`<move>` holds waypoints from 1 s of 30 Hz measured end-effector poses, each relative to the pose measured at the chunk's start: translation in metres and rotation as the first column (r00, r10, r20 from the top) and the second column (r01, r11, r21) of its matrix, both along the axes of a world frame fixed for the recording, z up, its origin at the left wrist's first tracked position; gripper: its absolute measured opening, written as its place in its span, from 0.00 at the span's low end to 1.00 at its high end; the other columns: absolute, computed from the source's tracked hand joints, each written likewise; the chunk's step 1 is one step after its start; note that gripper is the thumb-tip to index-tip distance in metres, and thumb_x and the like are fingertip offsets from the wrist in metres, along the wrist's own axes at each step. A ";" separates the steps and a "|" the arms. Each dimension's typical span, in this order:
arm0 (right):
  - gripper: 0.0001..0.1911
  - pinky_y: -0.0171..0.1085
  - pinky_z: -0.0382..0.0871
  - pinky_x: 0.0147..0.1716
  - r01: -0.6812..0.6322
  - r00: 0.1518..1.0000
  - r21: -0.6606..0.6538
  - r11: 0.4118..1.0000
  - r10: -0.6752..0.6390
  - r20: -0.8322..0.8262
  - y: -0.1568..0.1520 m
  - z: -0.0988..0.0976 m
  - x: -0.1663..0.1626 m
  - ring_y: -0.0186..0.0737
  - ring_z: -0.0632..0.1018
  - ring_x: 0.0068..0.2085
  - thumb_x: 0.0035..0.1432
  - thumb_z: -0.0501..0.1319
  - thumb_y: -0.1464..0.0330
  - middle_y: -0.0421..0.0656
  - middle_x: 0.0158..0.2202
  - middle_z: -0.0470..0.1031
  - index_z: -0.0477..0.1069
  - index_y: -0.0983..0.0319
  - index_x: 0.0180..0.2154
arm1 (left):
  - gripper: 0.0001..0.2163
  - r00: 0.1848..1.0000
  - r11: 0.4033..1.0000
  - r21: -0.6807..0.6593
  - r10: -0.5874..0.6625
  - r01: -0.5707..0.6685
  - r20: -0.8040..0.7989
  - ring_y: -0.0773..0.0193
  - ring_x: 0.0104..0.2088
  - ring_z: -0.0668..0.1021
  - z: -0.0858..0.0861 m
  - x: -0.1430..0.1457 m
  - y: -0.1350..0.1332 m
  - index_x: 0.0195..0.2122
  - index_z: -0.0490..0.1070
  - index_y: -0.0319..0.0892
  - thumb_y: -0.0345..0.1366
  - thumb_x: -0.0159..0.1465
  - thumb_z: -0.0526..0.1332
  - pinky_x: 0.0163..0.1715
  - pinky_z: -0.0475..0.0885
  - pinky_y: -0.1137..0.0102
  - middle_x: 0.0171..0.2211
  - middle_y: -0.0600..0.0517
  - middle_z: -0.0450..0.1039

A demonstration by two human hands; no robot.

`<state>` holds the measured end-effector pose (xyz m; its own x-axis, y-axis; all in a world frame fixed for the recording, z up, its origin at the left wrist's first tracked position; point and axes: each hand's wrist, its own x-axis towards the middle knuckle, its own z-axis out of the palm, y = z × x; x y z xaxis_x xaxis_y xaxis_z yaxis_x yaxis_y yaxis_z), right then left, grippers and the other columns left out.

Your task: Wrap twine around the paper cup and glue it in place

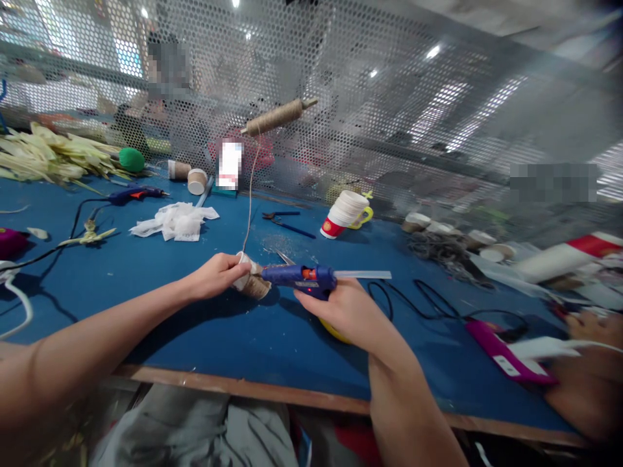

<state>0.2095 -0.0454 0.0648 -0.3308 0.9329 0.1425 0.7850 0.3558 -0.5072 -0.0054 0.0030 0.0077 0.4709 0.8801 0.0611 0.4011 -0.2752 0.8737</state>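
My left hand (220, 274) grips a small paper cup (256, 286) partly wrapped in brown twine, tilted just above the table. A strand of twine (250, 194) runs up from the cup to a twine spool (277, 118) on a stick by the mesh. In my right hand (348, 308) is a blue glue gun (304, 275), with a clear glue stick (365, 275) poking out of its back. Its nozzle meets the twine-wrapped side of the cup; whether it touches is hard to tell. Behind the gun, scissors (285, 258) lie partly hidden.
Stacked paper cups (346, 211), pliers (289, 224), white tissue strips (178, 222) and wrapped cups (197, 181) stand farther back. Another glue gun (134, 193) lies left. A purple power strip (506, 353) and black cord (433, 308) lie right, near another person's arm (591, 376). Perforated metal mesh (341, 84) closes the back.
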 end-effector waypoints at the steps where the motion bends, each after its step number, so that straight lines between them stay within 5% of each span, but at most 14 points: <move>1: 0.09 0.32 0.62 0.26 0.003 1.000 0.007 1.000 -0.003 0.001 0.000 0.000 0.000 0.35 0.69 0.25 0.48 0.55 0.65 0.38 0.22 0.71 0.70 0.62 0.25 | 0.21 1.000 1.000 0.001 0.006 -0.006 -0.002 0.69 0.24 0.65 0.000 0.000 0.000 0.32 0.71 0.32 0.45 0.58 0.46 0.25 0.60 0.76 0.23 0.52 0.66; 10: 0.09 0.33 0.60 0.26 0.011 0.995 -0.024 1.000 -0.009 0.100 -0.006 0.001 -0.004 0.36 0.71 0.26 0.49 0.54 0.65 0.39 0.23 0.72 0.70 0.61 0.25 | 0.22 0.999 0.999 -0.018 0.028 -0.028 0.019 0.69 0.24 0.64 0.001 0.001 0.000 0.33 0.71 0.32 0.45 0.58 0.46 0.25 0.60 0.75 0.23 0.52 0.65; 30: 0.09 0.34 0.63 0.28 0.032 0.999 0.028 0.999 -0.031 -0.043 0.008 -0.003 0.000 0.36 0.69 0.25 0.48 0.55 0.65 0.39 0.22 0.70 0.66 0.63 0.22 | 0.22 0.994 0.997 -0.041 -0.057 0.061 0.093 0.63 0.30 0.70 -0.006 -0.002 0.001 0.33 0.70 0.31 0.47 0.58 0.47 0.32 0.65 0.71 0.28 0.49 0.70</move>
